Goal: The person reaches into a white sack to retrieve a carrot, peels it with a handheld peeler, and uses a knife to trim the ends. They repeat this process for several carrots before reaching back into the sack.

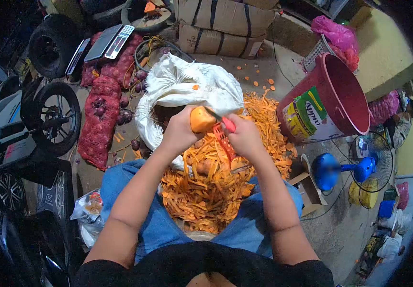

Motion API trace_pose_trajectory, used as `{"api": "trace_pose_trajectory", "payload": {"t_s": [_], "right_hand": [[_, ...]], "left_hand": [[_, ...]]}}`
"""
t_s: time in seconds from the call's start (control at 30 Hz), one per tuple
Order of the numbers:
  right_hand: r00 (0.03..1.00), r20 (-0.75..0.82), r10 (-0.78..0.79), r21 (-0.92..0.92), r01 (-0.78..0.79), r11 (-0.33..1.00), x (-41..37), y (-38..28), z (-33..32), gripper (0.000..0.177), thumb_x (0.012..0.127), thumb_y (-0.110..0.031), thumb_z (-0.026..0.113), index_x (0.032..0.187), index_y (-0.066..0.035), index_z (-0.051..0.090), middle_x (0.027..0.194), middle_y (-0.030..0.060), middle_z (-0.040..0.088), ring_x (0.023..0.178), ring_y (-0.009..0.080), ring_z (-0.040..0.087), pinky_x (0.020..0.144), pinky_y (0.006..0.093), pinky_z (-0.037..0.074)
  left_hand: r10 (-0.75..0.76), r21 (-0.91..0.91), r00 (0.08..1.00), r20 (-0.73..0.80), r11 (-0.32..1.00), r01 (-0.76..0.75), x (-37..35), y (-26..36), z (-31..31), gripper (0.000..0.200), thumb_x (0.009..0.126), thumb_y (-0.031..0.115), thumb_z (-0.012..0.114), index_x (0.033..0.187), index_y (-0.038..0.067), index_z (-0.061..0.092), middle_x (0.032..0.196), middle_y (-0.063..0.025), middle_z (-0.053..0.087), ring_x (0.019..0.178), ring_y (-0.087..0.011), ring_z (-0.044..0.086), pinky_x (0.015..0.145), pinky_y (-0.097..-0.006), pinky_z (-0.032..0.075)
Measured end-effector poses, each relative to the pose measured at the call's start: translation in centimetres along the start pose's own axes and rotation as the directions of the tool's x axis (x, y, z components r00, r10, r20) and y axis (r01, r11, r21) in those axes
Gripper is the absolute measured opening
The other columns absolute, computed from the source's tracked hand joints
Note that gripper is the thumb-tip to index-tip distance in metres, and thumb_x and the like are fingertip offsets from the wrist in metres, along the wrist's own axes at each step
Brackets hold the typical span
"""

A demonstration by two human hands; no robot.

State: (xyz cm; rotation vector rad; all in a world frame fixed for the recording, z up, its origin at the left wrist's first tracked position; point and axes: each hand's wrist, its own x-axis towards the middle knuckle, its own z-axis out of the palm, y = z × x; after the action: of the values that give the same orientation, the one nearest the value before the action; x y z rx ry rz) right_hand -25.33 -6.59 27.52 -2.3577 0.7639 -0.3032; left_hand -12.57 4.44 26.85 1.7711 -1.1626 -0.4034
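Note:
My left hand [181, 128] is wrapped round a thick, peeled orange carrot [201, 119], its broad end facing right. In my right hand [244, 136] is a small knife [227, 124] with a pink-red handle, its dark blade at the carrot's upper right edge. A red peeler [224, 145] hangs below the same hand; whether the fingers hold it too I cannot tell. Beneath both hands lies a large heap of orange peelings [206, 191], between my knees. Just beyond my left hand a white woven sack [192, 83] lies open, its inside dark.
A big red bucket [328, 100] stands right of the heap. Net bags of red onions [98, 124] and a scale [106, 45] are at the left, near motorbike wheels [57, 118]. Cardboard boxes [223, 31] stand behind the sack. A blue fan [328, 171] lies at the right.

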Motion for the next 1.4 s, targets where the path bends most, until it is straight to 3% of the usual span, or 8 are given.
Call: {"api": "trace_pose_trajectory", "payload": {"t_s": [0.23,0.57,0.63,0.87,0.93,1.13,1.23,1.4], "right_hand": [[0.997,0.069,-0.023,-0.204,0.037,0.978,-1.3,-0.2,0.2,0.026,0.069,-0.030,0.052,0.071,-0.004,0.047,0.062,0.0171,0.054,0.061,0.0342,0.053,0.055,0.0420,0.041],[0.998,0.032,-0.052,-0.233,0.058,0.971,-1.1,0.8,0.6,0.025,0.067,-0.028,0.054,0.070,-0.004,0.048,0.059,0.0164,0.053,0.058,0.0328,0.054,0.053,0.0405,0.042],[0.998,0.050,-0.040,-0.216,0.050,0.975,-1.1,0.8,0.5,0.026,0.067,-0.029,0.054,0.070,-0.004,0.048,0.059,0.0164,0.054,0.057,0.0324,0.054,0.053,0.0403,0.043],[1.000,-0.008,-0.004,-0.229,0.001,0.973,-1.3,1.2,0.9,0.025,0.067,-0.027,0.054,0.070,-0.003,0.049,0.060,0.0168,0.054,0.059,0.0325,0.054,0.054,0.0398,0.043],[0.999,-0.048,-0.007,-0.230,-0.005,0.973,-1.4,1.7,1.3,0.025,0.067,-0.027,0.055,0.070,-0.002,0.048,0.060,0.0173,0.053,0.059,0.0332,0.054,0.054,0.0399,0.043],[0.999,-0.048,0.014,-0.133,-0.020,0.991,-1.5,1.2,1.4,0.027,0.066,-0.028,0.056,0.067,-0.001,0.049,0.061,0.0188,0.053,0.060,0.0347,0.052,0.054,0.0406,0.042],[0.997,-0.064,0.043,-0.114,-0.051,0.992,-1.0,1.7,1.9,0.026,0.065,-0.025,0.057,0.066,-0.001,0.049,0.062,0.0197,0.052,0.062,0.0357,0.052,0.055,0.0405,0.042],[0.990,-0.034,0.139,0.015,-0.139,0.990,-0.5,1.6,2.7,0.024,0.063,-0.022,0.058,0.066,0.000,0.049,0.064,0.0205,0.052,0.066,0.0365,0.051,0.057,0.0402,0.042]], "left_hand": [[0.118,0.185,0.991,-0.059,0.977,-0.105,-0.1,-1.2,1.0,0.049,0.051,0.009,0.068,0.095,0.004,0.046,0.087,-0.0132,0.053,0.081,-0.0287,0.052,0.069,-0.0335,0.042],[0.136,0.210,0.990,-0.024,0.969,-0.128,0.2,-0.9,0.8,0.052,0.053,0.008,0.067,0.099,0.002,0.044,0.093,-0.0144,0.052,0.083,-0.0286,0.051,0.071,-0.0319,0.043],[0.277,0.196,0.961,-0.003,0.942,-0.271,0.2,-0.9,0.7,0.052,0.053,0.008,0.066,0.099,0.002,0.044,0.092,-0.0152,0.052,0.083,-0.0286,0.051,0.071,-0.0317,0.043],[0.325,0.190,0.946,-0.015,0.930,-0.316,0.1,-1.1,1.1,0.052,0.051,0.009,0.067,0.097,0.001,0.044,0.086,-0.0147,0.053,0.078,-0.0294,0.052,0.066,-0.0333,0.043],[0.394,0.346,0.919,-0.025,0.866,-0.362,0.1,-1.2,1.0,0.053,0.050,0.010,0.067,0.097,0.001,0.044,0.084,-0.0142,0.053,0.075,-0.0295,0.052,0.065,-0.0338,0.043],[0.375,0.279,0.924,0.074,0.882,-0.380,0.4,-0.7,0.1,0.051,0.051,0.010,0.064,0.097,0.000,0.043,0.083,-0.0140,0.053,0.073,-0.0280,0.053,0.061,-0.0326,0.043],[0.267,0.456,0.963,-0.043,0.863,-0.218,-0.7,-0.5,1.0,0.053,0.049,0.010,0.067,0.097,0.003,0.045,0.088,-0.0141,0.053,0.079,-0.0284,0.053,0.067,-0.0326,0.043],[0.265,0.397,0.964,-0.019,0.887,-0.236,-0.5,-0.6,0.5,0.051,0.050,0.010,0.065,0.096,0.001,0.045,0.085,-0.0136,0.053,0.076,-0.0269,0.053,0.064,-0.0321,0.043]]}}
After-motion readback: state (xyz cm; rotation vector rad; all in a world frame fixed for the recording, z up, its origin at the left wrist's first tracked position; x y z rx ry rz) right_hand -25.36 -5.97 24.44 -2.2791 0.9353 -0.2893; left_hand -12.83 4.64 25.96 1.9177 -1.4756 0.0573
